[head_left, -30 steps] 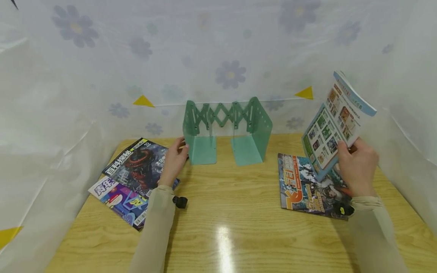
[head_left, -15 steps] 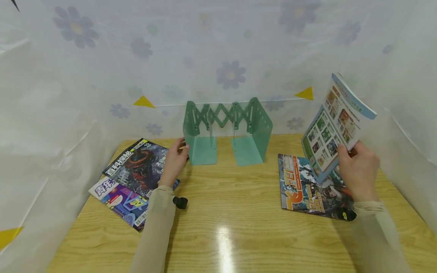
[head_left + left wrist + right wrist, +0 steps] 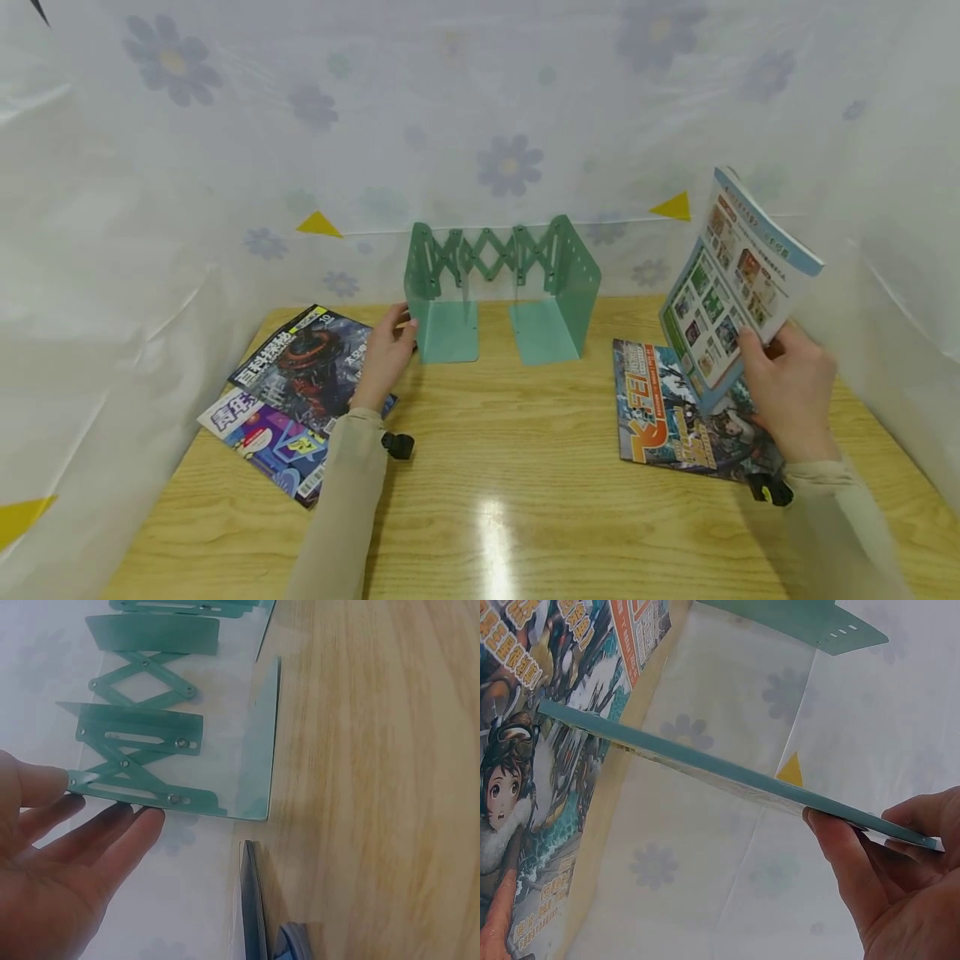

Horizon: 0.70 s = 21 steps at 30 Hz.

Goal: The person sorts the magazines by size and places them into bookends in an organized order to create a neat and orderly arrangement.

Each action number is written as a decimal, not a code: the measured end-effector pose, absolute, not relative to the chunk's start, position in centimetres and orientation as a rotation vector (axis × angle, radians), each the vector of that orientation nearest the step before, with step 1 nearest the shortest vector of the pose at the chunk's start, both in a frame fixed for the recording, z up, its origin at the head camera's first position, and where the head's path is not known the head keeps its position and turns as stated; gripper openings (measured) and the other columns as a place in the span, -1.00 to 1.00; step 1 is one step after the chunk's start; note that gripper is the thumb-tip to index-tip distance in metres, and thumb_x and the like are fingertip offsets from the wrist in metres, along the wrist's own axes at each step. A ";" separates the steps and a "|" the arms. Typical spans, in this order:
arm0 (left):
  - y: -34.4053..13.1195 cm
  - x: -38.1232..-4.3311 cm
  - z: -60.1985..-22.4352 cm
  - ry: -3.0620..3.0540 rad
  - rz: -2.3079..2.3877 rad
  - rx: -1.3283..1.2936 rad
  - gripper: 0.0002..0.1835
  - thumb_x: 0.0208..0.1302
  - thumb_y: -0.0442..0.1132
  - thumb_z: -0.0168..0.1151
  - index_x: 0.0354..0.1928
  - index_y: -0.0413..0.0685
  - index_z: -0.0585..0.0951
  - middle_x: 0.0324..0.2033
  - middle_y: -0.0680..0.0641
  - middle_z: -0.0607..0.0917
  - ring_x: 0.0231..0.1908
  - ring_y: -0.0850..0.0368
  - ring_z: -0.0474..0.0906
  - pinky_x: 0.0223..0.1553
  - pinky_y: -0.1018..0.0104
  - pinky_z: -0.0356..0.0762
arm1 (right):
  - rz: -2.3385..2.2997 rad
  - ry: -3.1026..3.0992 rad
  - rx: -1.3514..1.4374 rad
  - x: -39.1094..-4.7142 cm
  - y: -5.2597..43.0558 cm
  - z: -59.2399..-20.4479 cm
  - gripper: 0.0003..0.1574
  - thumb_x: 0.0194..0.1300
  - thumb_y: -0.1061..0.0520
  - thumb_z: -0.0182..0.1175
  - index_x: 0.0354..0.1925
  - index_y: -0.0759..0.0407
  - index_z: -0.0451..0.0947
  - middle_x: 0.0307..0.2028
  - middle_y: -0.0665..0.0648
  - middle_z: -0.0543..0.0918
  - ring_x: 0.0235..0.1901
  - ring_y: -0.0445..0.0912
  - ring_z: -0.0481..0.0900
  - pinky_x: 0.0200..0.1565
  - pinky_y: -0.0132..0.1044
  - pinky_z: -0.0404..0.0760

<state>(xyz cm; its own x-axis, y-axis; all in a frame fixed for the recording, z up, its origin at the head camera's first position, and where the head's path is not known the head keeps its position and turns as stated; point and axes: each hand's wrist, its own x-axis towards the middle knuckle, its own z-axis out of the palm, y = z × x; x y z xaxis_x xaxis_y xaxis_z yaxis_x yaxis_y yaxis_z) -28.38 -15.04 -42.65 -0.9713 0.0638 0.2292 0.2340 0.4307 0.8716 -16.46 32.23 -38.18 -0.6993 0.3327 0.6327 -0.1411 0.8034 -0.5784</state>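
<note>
On the table stands an expandable green metal bookend (image 3: 450, 333) with two upright end plates and a scissor lattice between them. My left hand (image 3: 384, 354) rests against its left end plate; in the left wrist view the fairly straight fingers (image 3: 142, 836) touch the outer face and the thumb lies by its edge. My right hand (image 3: 795, 387) pinches a thin light-blue-edged magazine (image 3: 723, 292) by its right side, raised and tilted. In the right wrist view the magazine (image 3: 690, 757) appears edge-on, thumb and fingers on opposite faces. Below it lies a comic magazine (image 3: 660, 417).
Left of the bookend, a dark magazine (image 3: 307, 358) overlaps a purple magazine (image 3: 270, 446), close to my left forearm. The wooden table (image 3: 495, 467) meets a flower-patterned white sheet (image 3: 510, 100) at the back, with yellow triangles (image 3: 318, 223) on it.
The magazine in my right hand has dropped slightly and shifted a little left at its top, staying pinched. My left hand and the bookend hold their places.
</note>
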 end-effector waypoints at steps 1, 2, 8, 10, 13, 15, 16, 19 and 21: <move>-15.0 -28.3 -42.7 -2.516 -1.575 -0.267 -0.51 0.55 -0.07 -0.04 0.44 0.07 0.33 0.28 -0.27 0.44 0.16 -0.13 0.48 0.04 -0.02 0.57 | 0.787 -2.213 -0.138 -16.3 32.2 -38.2 -0.62 0.38 0.16 0.17 0.02 0.41 0.64 -0.28 0.47 0.68 -0.56 -0.75 0.24 -0.69 -0.65 0.24; -15.0 -28.3 -42.7 -2.517 -1.574 -0.267 -0.51 0.55 -0.08 -0.04 0.44 0.07 0.32 0.28 -0.27 0.43 0.16 -0.13 0.48 0.04 -0.03 0.56 | 0.789 -2.215 -0.141 -16.1 32.2 -38.2 -0.62 0.38 0.16 0.16 0.03 0.41 0.64 -0.28 0.47 0.68 -0.56 -0.75 0.24 -0.69 -0.64 0.24; -15.0 -28.1 -42.6 -2.518 -1.560 -0.264 -0.52 0.55 -0.08 -0.04 0.44 0.07 0.33 0.27 -0.21 0.46 0.14 -0.11 0.50 0.04 -0.02 0.57 | 0.773 -2.236 -0.141 -15.6 32.3 -38.3 -0.61 0.38 0.15 0.17 0.05 0.39 0.63 -0.21 0.46 0.68 -0.51 -0.78 0.23 -0.66 -0.69 0.24; -15.1 -28.1 -42.6 -2.516 -1.555 -0.263 -0.52 0.55 -0.09 -0.03 0.44 0.07 0.33 0.26 -0.19 0.47 0.14 -0.11 0.50 0.04 -0.02 0.57 | 0.761 -2.237 -0.122 -15.5 32.3 -38.3 -0.62 0.38 0.16 0.18 0.04 0.41 0.63 -0.22 0.48 0.68 -0.53 -0.78 0.22 -0.71 -0.66 0.24; -15.1 -28.1 -42.7 -2.517 -1.552 -0.250 -0.52 0.55 -0.09 -0.03 0.43 0.07 0.34 0.25 -0.17 0.48 0.13 -0.10 0.51 0.04 0.00 0.57 | 0.735 -2.251 -0.091 -15.2 32.1 -38.3 -0.63 0.37 0.19 0.18 0.02 0.44 0.62 -0.29 0.50 0.67 -0.58 -0.77 0.19 -0.80 -0.57 0.20; -15.0 -28.1 -42.7 -2.517 -1.554 -0.243 -0.52 0.55 -0.07 -0.03 0.43 0.09 0.34 0.25 -0.16 0.48 0.12 -0.08 0.51 0.04 0.02 0.57 | 0.717 -2.262 -0.075 -15.0 31.9 -38.2 -0.63 0.37 0.20 0.18 0.02 0.46 0.61 -0.33 0.51 0.66 -0.60 -0.77 0.16 -0.85 -0.50 0.17; -15.0 -28.1 -42.7 -2.518 -1.554 -0.247 -0.51 0.55 -0.06 -0.03 0.44 0.08 0.33 0.25 -0.17 0.48 0.13 -0.08 0.51 0.04 0.02 0.57 | 0.714 -2.268 -0.073 -14.9 31.7 -38.2 -0.63 0.37 0.20 0.18 0.03 0.46 0.61 -0.33 0.51 0.66 -0.59 -0.78 0.15 -0.85 -0.49 0.16; -15.0 -28.1 -42.6 -2.516 -1.554 -0.256 -0.50 0.55 -0.02 -0.04 0.44 0.08 0.33 0.25 -0.17 0.48 0.12 -0.08 0.51 0.04 0.02 0.57 | 0.709 -2.272 -0.069 -14.6 31.5 -38.2 -0.61 0.37 0.20 0.18 0.05 0.45 0.60 -0.32 0.51 0.67 -0.54 -0.83 0.14 -0.86 -0.47 0.14; -14.9 -28.1 -42.5 -2.512 -1.552 -0.261 -0.50 0.55 -0.02 -0.04 0.44 0.07 0.34 0.25 -0.17 0.48 0.11 -0.08 0.52 0.04 0.01 0.57 | 0.716 -2.276 -0.070 -14.5 31.4 -38.2 -0.61 0.37 0.20 0.18 0.05 0.45 0.60 -0.31 0.52 0.66 -0.52 -0.84 0.14 -0.87 -0.47 0.14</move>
<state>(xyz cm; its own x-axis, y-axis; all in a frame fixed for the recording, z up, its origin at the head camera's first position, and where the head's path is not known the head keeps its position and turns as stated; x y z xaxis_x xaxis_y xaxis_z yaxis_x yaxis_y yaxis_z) -28.09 -14.93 -42.46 -0.9689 0.0557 0.2410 0.2405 0.4408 0.8648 -14.52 31.39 -38.16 -0.7269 0.2537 0.6381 -0.1575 0.8429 -0.5146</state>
